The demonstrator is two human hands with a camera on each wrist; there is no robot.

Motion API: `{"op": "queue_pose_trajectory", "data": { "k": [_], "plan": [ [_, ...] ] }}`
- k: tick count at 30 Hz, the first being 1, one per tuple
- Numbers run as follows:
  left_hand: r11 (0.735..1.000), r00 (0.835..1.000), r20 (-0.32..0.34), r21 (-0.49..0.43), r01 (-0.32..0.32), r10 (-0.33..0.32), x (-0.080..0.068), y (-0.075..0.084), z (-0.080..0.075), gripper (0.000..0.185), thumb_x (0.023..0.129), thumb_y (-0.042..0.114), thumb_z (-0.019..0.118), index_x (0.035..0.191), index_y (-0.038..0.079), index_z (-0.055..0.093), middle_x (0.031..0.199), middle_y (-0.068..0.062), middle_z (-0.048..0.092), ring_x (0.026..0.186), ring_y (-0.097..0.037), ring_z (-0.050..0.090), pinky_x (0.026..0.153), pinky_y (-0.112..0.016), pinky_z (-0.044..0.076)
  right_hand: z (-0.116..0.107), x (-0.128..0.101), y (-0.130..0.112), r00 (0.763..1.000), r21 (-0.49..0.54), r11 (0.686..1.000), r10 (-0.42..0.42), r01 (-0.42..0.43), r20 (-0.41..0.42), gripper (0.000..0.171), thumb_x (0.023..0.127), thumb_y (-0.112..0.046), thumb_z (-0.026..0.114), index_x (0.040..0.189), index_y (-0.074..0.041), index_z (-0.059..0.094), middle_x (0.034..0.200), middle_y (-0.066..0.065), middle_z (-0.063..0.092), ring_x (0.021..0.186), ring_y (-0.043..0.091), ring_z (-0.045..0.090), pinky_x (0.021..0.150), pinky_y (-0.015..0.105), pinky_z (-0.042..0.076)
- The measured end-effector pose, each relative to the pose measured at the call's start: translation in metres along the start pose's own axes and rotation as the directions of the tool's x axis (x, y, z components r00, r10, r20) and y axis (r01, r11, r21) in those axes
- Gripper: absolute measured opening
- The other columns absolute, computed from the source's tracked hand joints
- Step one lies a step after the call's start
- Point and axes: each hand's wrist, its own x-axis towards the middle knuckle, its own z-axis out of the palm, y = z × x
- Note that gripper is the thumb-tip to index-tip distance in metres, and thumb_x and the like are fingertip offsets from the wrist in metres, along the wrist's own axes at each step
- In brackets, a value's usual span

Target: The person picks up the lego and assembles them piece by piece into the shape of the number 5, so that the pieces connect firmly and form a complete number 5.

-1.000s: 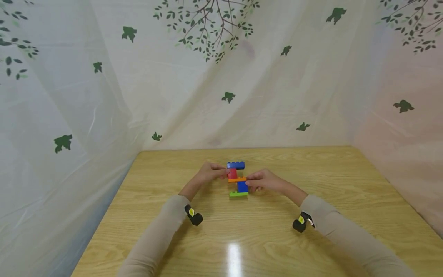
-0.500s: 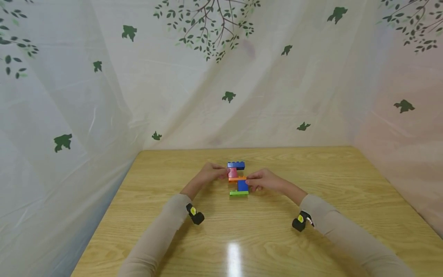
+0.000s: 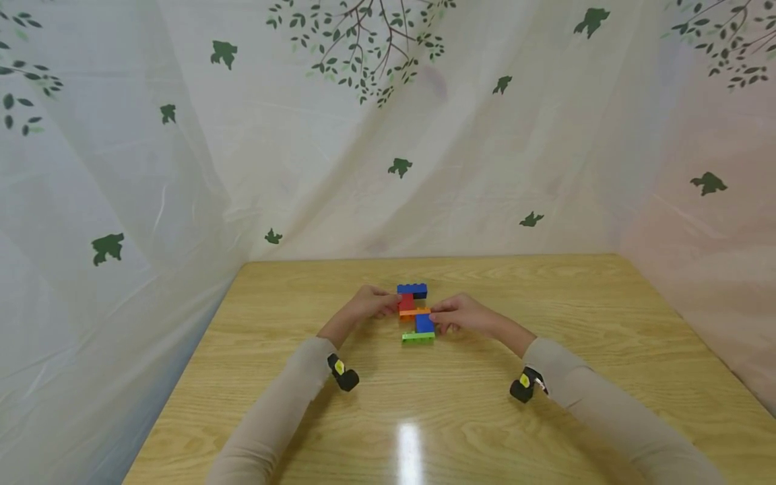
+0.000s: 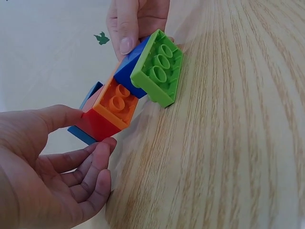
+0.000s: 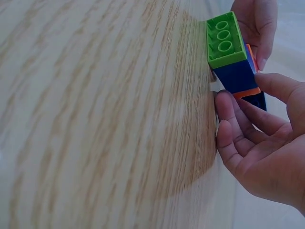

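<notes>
A zigzag of joined toy building bricks is held at the middle of the table. Its far end is a long blue brick [image 3: 412, 289], followed by a red brick [image 3: 405, 302], an orange brick [image 3: 415, 314], a smaller-looking blue brick [image 3: 424, 324] and a lime green brick [image 3: 418, 337] nearest the person. The left hand [image 3: 372, 302] pinches the red brick between thumb and fingers. From the other side, the right hand [image 3: 462, 314] pinches the blue brick between orange and green. In the left wrist view, the green brick's [image 4: 161, 67] hollow underside faces the camera.
The wooden table [image 3: 424, 397] spreads around both forearms, with a light glare near its front. A pale curtain [image 3: 339, 202] printed with leaves and birds hangs behind and beside it. Each wrist wears a small black camera [image 3: 343, 374].
Both hands keep their hold on the joined bricks. The bricks have tilted slightly, and more of the orange and green undersides shows in the head view.
</notes>
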Motion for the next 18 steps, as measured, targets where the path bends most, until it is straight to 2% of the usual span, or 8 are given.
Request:
{"op": "queue_pose_trajectory", "data": {
  "k": [8, 12, 18],
  "plan": [
    [0.999, 0.999, 0.006, -0.009, 0.034, -0.034, -0.0009, 0.0025, -0.0004, 0.037, 0.096, 0.03, 0.069, 0.105, -0.005, 0.076, 0.082, -0.005, 0.074, 0.072, -0.011, 0.065, 0.067, -0.021, 0.05, 0.0014, 0.0054, 0.0039, 1.0, -0.017, 1.0, 0.011, -0.011, -0.021, 0.046, 0.102, -0.023, 0.062, 0.135, 0.01, 0.059, 0.107, 0.012, 0.076, 0.08, 0.013, 0.067, 0.066, 0.022, 0.051],
    [0.999, 0.999, -0.01, -0.006, 0.032, -0.032, 0.0008, 0.0023, 0.0006, 0.036, 0.096, 0.029, 0.07, 0.101, -0.006, 0.077, 0.08, -0.005, 0.075, 0.069, -0.01, 0.065, 0.064, -0.02, 0.049, 0.0021, 0.0063, 0.0037, 1.0, -0.033, 0.999, 0.012, -0.013, -0.028, 0.044, 0.102, -0.022, 0.063, 0.134, 0.008, 0.061, 0.104, 0.011, 0.076, 0.078, 0.012, 0.066, 0.064, 0.022, 0.05],
    [0.997, 0.997, -0.014, -0.014, 0.074, -0.074, 0.0054, -0.0006, 0.0018, 0.037, 0.095, 0.033, 0.072, 0.099, -0.003, 0.077, 0.078, -0.001, 0.073, 0.067, -0.009, 0.061, 0.06, -0.019, 0.047, 0.003, 0.005, -0.0006, 0.999, -0.031, 0.999, 0.027, -0.028, -0.024, 0.04, 0.101, -0.022, 0.064, 0.131, 0.005, 0.064, 0.1, 0.007, 0.075, 0.078, 0.013, 0.064, 0.062, 0.022, 0.048]
  ]
}}
